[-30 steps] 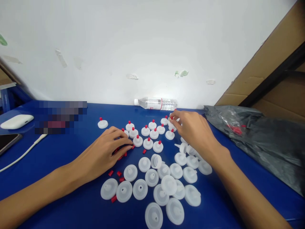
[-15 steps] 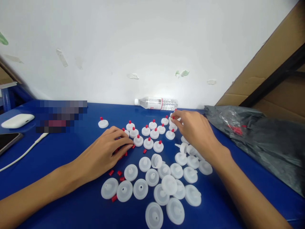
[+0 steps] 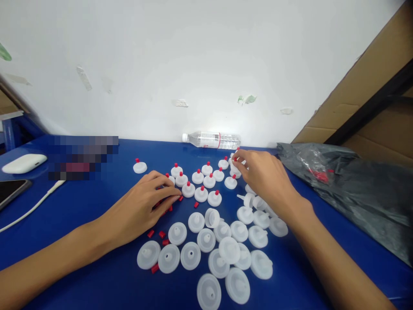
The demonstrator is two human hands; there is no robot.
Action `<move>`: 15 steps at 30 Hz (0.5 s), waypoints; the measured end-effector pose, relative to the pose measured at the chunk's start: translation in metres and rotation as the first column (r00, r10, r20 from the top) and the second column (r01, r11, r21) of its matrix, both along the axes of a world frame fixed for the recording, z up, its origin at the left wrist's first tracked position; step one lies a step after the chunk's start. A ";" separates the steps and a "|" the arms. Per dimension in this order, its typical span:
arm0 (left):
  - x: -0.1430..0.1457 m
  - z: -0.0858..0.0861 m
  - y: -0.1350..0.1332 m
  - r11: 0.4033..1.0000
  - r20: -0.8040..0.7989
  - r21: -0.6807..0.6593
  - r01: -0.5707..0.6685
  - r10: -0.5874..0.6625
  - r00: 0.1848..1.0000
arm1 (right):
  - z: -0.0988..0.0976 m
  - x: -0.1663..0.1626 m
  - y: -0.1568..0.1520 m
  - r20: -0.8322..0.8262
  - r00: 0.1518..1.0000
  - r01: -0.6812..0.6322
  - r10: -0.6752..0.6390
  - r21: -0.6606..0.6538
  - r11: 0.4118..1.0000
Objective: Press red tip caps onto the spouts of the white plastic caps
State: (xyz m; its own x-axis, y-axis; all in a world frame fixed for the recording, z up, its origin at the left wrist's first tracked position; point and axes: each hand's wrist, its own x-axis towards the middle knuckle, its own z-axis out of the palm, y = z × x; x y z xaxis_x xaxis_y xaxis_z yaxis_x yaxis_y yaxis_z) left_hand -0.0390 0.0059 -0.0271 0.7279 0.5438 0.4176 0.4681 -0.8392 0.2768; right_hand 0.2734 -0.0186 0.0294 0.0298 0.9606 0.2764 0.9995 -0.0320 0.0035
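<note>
My left hand (image 3: 151, 198) rests low over a few loose red caps, thumb and index fingertips drawn together. Whatever lies between them is hidden. A small red cap (image 3: 181, 199) shows at the thumb tip, and a white nozzle lid with a red cap (image 3: 188, 190) stands right beside the index finger. Farther back, my right hand (image 3: 258, 168) pinches the red tip of a red-capped white lid (image 3: 235, 170), partly covered by the fingers. Several red-capped lids (image 3: 214, 198) stand upright between the hands. Nearer lie several uncapped white lids (image 3: 190, 255), some overlapping.
A clear plastic bottle (image 3: 213, 140) lies along the wall. Grey plastic sheeting (image 3: 351, 185) with a clear bag of red pieces (image 3: 319, 174) covers the right side. On the left are a white case (image 3: 24, 163), a phone (image 3: 13, 191) and a white cable (image 3: 32, 213).
The red-capped lid beside my left index finger has shifted slightly right. The lid under my right fingers has moved a touch to the right. Both hands stay nearly in place.
</note>
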 end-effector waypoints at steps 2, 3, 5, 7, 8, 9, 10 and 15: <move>0.000 0.000 0.000 1.000 -0.002 -0.002 -0.001 0.001 1.000 | 0.000 0.000 0.000 0.003 1.000 0.004 -0.004 -0.004 1.000; 0.000 0.000 0.000 1.000 -0.005 -0.003 -0.001 0.001 1.000 | 0.000 0.000 0.000 0.005 1.000 0.006 -0.006 -0.006 1.000; 0.000 0.000 0.000 1.000 -0.009 -0.009 -0.005 0.005 1.000 | 0.001 -0.001 -0.001 0.007 1.000 0.011 -0.011 -0.009 1.000; 0.000 0.001 0.000 1.000 -0.006 -0.014 -0.008 0.007 1.000 | 0.001 -0.001 -0.001 0.008 1.000 0.013 -0.013 -0.013 1.000; 0.000 0.001 0.000 1.000 -0.004 -0.016 -0.008 0.008 1.000 | 0.001 -0.001 -0.001 0.009 1.000 0.014 -0.014 -0.015 1.000; 0.000 0.001 0.000 1.000 -0.002 -0.017 -0.007 0.007 1.000 | 0.002 -0.001 -0.001 0.009 1.000 0.015 -0.015 -0.017 1.000; 0.000 0.001 0.000 1.000 -0.001 -0.020 -0.009 0.009 1.000 | 0.002 -0.002 -0.001 0.009 1.000 0.015 -0.014 -0.019 1.000; 0.001 0.000 0.000 0.999 -0.018 -0.025 -0.023 0.023 1.000 | 0.002 -0.002 0.000 0.012 1.000 0.016 -0.016 -0.024 1.000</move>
